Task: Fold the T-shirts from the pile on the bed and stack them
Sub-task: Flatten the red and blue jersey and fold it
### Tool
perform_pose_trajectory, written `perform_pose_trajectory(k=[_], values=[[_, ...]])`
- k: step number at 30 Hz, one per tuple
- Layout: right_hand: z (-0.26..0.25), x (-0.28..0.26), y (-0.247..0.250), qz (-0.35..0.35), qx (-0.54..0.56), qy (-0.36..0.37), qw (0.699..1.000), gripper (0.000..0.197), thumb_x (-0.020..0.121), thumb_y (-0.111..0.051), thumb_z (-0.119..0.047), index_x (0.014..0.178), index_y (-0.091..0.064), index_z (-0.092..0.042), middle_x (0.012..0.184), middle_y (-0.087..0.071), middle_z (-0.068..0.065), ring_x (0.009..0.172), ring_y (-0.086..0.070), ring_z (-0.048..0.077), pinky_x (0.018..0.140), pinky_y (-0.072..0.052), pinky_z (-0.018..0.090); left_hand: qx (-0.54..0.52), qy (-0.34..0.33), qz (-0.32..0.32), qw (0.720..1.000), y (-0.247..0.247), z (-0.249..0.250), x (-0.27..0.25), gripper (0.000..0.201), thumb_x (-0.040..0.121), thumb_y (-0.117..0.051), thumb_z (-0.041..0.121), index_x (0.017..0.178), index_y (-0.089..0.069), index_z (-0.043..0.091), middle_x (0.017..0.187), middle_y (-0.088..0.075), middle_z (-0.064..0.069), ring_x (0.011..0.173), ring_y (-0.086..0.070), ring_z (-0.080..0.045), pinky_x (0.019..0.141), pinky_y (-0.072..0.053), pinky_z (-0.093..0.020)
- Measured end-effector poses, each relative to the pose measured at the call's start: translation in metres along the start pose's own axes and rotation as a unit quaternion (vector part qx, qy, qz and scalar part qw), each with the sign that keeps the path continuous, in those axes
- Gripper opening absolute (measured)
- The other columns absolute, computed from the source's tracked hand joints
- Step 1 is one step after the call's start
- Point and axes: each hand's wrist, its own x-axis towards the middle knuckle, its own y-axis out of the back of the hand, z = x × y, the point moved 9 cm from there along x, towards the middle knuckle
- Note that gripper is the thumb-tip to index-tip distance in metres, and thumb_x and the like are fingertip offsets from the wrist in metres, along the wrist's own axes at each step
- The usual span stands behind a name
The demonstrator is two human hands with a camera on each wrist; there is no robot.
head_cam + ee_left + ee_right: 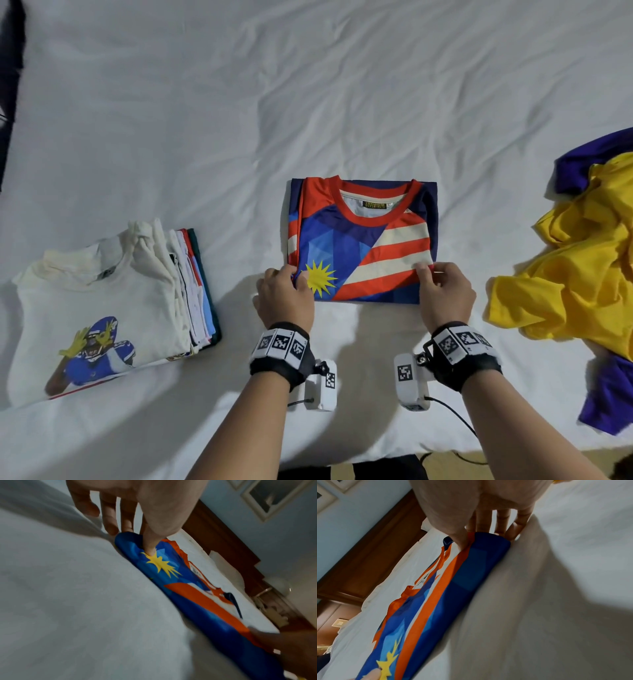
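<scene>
1. White, finely creased bed sheet [342, 85] fills the head view; the wrist views show a dark wooden headboard and a pale blue wall behind it.
2. At lower centre, the left hand [286, 294] pinches the near-left corner of the folded flag-print T-shirt [363, 240]. Its thumb [151, 547] presses on top beside the yellow star and its fingers are tucked under the edge.
3. The right hand [445, 291] has the same grip on the near-right corner: thumb [462, 540] on the orange stripe, fingers curled beneath the blue fold.
4. That shirt lies flat on the sheet at centre frame, collar away from the person, folded into a neat rectangle several layers thick.
5. Its cloth looks smooth, thin and faintly glossy, likely a slick synthetic. I judge it light, limp and prone to slide apart, so holding both near corners through all layers, or sliding flat hands underneath, should keep the fold together.
6. At lower left sits the stack of folded shirts [191, 291], topped by a matte cream shirt [102, 308] with a football-player print; it looks softer and thicker.
7. At the right edge lies the unfolded pile: a crumpled, shiny yellow shirt [582, 274] over purple cloth [609, 404].
</scene>
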Motion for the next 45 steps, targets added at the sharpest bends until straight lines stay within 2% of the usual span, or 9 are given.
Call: perform_pose_trajectory(k=[5,10,14,18,25,31,39,42,45], values=[[0.002,0.004,0.003,0.020,0.026,0.017,0.999,0.022,0.098,-0.064,-0.033,0.101,-0.069,-0.011,0.087,-0.065,0.001,0.085,-0.058,0.020,0.078,-0.038,0.026,-0.168,0.028,0.041,0.985,0.013,-0.010,0.012,0.027,0.083,-0.061,0.039,0.087,-0.080,0.019,0.081,-0.075,-0.011,0.082,-0.066,-0.036,0.077,-0.052,-0.041],[0.014,0.008,-0.003,0.023,0.002,-0.020,1.000,0.022,0.098,-0.064,-0.027,0.111,-0.067,-0.009,0.103,-0.070,0.011,0.104,-0.063,0.034,0.084,-0.041,0.031,-0.128,0.120,-0.035,0.984,-0.009,-0.030,0.019,0.025,0.090,-0.060,0.017,0.107,-0.076,0.023,0.110,-0.074,-0.009,0.108,-0.064,-0.037,0.096,-0.049,-0.045],[-0.021,-0.002,-0.015,0.059,-0.177,0.133,0.974,0.059,0.096,-0.054,-0.029,0.150,-0.038,-0.010,0.158,-0.036,0.017,0.145,-0.030,0.037,0.115,-0.026,0.050,0.084,-0.146,0.074,0.983,0.010,0.045,0.004,0.056,0.091,-0.041,0.023,0.144,-0.052,0.013,0.142,-0.048,-0.020,0.129,-0.043,-0.039,0.096,-0.040,-0.055],[-0.030,-0.027,-0.091,-0.086,-0.357,0.347,0.863,0.072,0.101,-0.034,-0.051,0.160,-0.026,-0.010,0.168,-0.012,0.016,0.157,-0.006,0.031,0.126,0.000,0.049,0.228,-0.354,-0.056,0.905,-0.061,0.076,-0.009,0.072,0.101,-0.027,0.054,0.163,-0.023,0.017,0.170,-0.012,-0.017,0.157,-0.011,-0.035,0.122,-0.014,-0.064],[-0.018,0.034,-0.080,-0.070,-0.393,0.279,0.873,0.079,0.101,-0.010,-0.060,0.163,-0.006,-0.011,0.170,0.008,0.006,0.157,0.009,0.024,0.126,-0.001,0.051,0.242,-0.231,0.022,0.942,-0.043,0.046,0.061,0.079,0.101,-0.033,0.053,0.161,-0.021,0.003,0.168,-0.013,-0.021,0.155,-0.012,-0.041,0.120,-0.010,-0.068],[-0.053,0.036,-0.100,-0.080,-0.382,0.407,0.826,0.082,0.102,-0.018,-0.063,0.162,-0.008,-0.009,0.170,0.000,0.010,0.157,0.001,0.028,0.127,-0.003,0.050,0.275,-0.396,-0.011,0.876,-0.072,0.100,0.052,0.084,0.101,-0.032,0.060,0.163,-0.011,0.009,0.171,-0.001,-0.014,0.158,-0.001,-0.032,0.123,-0.006,-0.063],[-0.034,0.056,-0.067,-0.016,-0.298,0.316,0.901,0.066,0.102,-0.033,-0.028,0.162,-0.009,-0.014,0.169,0.005,0.017,0.156,0.003,0.035,0.125,-0.007,0.055,0.233,-0.184,0.052,0.953,-0.045,0.063,0.078,0.082,0.102,-0.030,0.060,0.163,-0.012,0.010,0.167,-0.012,-0.026,0.147,-0.028,-0.046,0.110,-0.029,-0.066],[-0.020,0.042,-0.055,-0.024,-0.233,0.214,0.948,0.067,0.101,-0.052,-0.037,0.158,-0.018,-0.027,0.164,-0.016,0.018,0.146,-0.024,0.040,0.113,-0.027,0.058,0.170,-0.184,0.069,0.966,-0.033,0.057,0.059,0.066,0.099,-0.040,0.048,0.157,-0.030,0.016,0.136,-0.054,-0.022,0.107,-0.054,-0.040,0.084,-0.043,-0.050],[-0.015,0.035,-0.053,-0.048,-0.192,0.178,0.964,0.064,0.095,-0.062,-0.028,0.152,-0.033,-0.030,0.141,-0.040,0.019,0.118,-0.045,0.040,0.098,-0.042,0.055,0.095,-0.157,0.046,0.982,-0.033,0.052,0.049,0.057,0.094,-0.048,0.035,0.148,-0.037,0.019,0.115,-0.061,-0.016,0.099,-0.056,-0.038,0.082,-0.041,-0.048]])
